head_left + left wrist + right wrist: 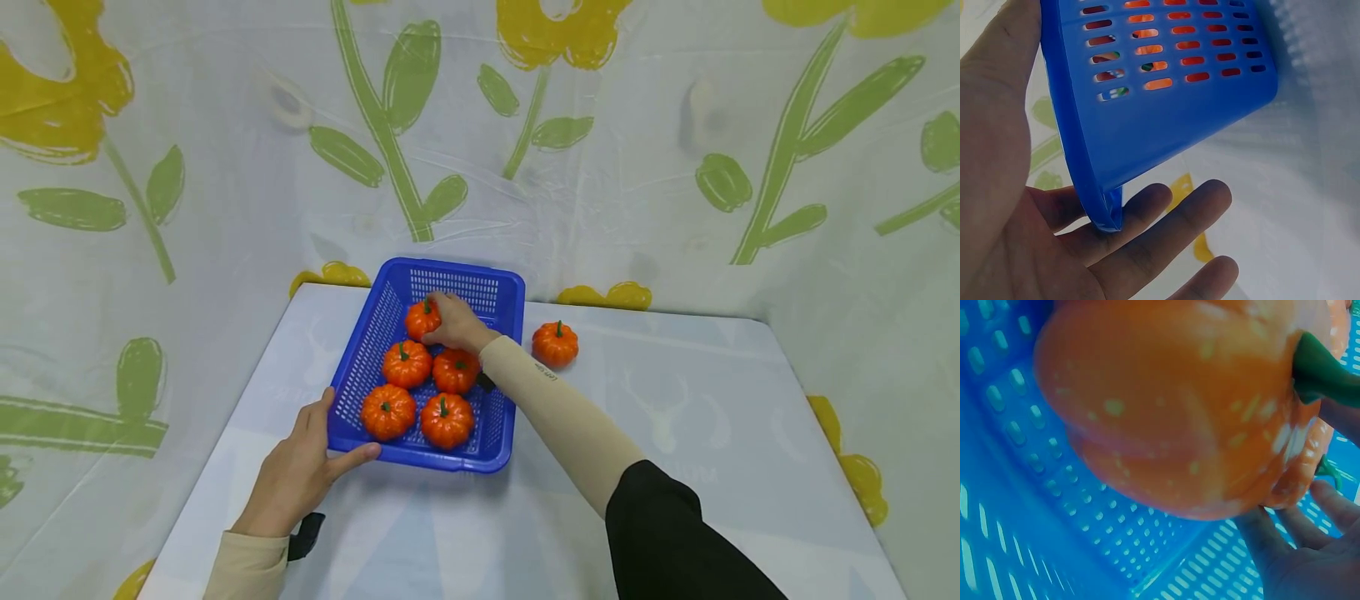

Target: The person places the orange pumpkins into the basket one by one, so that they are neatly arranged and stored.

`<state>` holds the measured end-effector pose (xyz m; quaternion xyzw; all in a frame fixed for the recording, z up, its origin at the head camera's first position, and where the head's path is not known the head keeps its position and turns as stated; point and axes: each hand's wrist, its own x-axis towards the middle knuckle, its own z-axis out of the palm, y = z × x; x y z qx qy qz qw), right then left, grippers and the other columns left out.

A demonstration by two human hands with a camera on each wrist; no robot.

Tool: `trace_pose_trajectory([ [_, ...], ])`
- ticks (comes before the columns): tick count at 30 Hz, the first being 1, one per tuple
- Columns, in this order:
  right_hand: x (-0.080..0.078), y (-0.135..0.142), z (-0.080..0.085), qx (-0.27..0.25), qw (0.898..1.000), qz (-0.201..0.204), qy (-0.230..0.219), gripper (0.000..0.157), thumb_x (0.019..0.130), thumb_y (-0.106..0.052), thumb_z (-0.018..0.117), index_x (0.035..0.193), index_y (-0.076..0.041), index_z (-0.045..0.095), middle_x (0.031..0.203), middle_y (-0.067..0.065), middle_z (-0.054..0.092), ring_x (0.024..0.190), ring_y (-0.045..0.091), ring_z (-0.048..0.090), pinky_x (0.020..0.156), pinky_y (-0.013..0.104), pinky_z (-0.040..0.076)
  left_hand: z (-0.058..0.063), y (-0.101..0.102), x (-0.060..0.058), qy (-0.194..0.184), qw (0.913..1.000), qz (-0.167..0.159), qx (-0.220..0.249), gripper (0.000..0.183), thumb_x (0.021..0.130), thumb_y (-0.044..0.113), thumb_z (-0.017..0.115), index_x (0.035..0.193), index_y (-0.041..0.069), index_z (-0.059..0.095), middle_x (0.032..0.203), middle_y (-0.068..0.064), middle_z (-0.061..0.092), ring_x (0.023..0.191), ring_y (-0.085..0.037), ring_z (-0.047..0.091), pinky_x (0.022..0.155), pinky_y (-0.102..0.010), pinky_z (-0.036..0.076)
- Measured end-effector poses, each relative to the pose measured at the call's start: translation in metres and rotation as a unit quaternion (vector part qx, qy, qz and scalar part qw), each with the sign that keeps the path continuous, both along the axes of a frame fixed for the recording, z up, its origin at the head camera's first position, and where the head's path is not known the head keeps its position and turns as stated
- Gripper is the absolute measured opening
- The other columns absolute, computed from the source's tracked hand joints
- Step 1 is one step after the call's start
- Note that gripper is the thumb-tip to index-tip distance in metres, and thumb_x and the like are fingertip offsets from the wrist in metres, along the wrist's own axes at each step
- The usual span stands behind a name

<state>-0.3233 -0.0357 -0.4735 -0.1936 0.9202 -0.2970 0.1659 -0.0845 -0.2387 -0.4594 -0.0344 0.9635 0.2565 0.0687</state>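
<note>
A blue plastic basket [517, 317] with slotted walls contains several small orange pumpkins with green stems. My left hand [296, 467] holds its near left corner, thumb along the front rim and fingers by the left side. In the left wrist view, the left hand [1041, 250] has its lower fingers spread below the rim [1075, 150]. Reaching into the far half of the basket, my right hand [457, 323] grips the farthest pumpkin [420, 323]. A large nearer pumpkin [1179, 419] partly covers the held one in the right wrist view, with the right fingers [1304, 528] against it.
One more pumpkin [555, 344] sits on the white table [712, 467], just right of the basket. A pale cloth backdrop [637, 208] printed with yellow flowers and green leaves rises behind the table and along its sides.
</note>
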Motion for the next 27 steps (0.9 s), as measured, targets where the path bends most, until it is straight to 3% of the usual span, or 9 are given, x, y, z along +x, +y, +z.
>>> trace_pose_trajectory([
  [14,-0.001,0.01,0.009,-0.005,1.0,0.004,-0.002,0.078,0.088,-0.021,0.081,0.153,-0.012,0.039,0.147,0.018,0.044,0.13,0.031,0.05,0.114,0.046,0.04,-0.001,0.0,-0.001,0.003,1.0,0.002,0.002,0.125,0.081,0.081,0.058,0.159,-0.005,0.013,0.15,-0.035,0.034,0.124,-0.055,0.052,0.094,-0.065,0.05],
  [23,0.006,0.021,0.032,-0.046,0.999,0.017,0.01,0.08,0.09,-0.027,0.078,0.156,-0.014,0.036,0.158,0.01,0.038,0.146,0.027,0.034,0.121,0.043,0.029,0.001,-0.001,0.001,0.002,1.0,-0.003,0.001,0.123,0.083,0.08,0.058,0.159,-0.005,0.011,0.151,-0.035,0.033,0.125,-0.056,0.051,0.095,-0.067,0.048],
  [27,0.012,0.03,0.044,-0.086,0.995,0.023,0.043,0.075,0.092,-0.027,0.077,0.155,-0.012,0.04,0.156,0.008,0.042,0.144,0.027,0.037,0.12,0.041,0.032,0.0,0.0,0.001,0.004,1.0,-0.006,0.001,0.123,0.083,0.079,0.058,0.159,-0.005,0.012,0.15,-0.036,0.033,0.125,-0.055,0.051,0.095,-0.066,0.048],
])
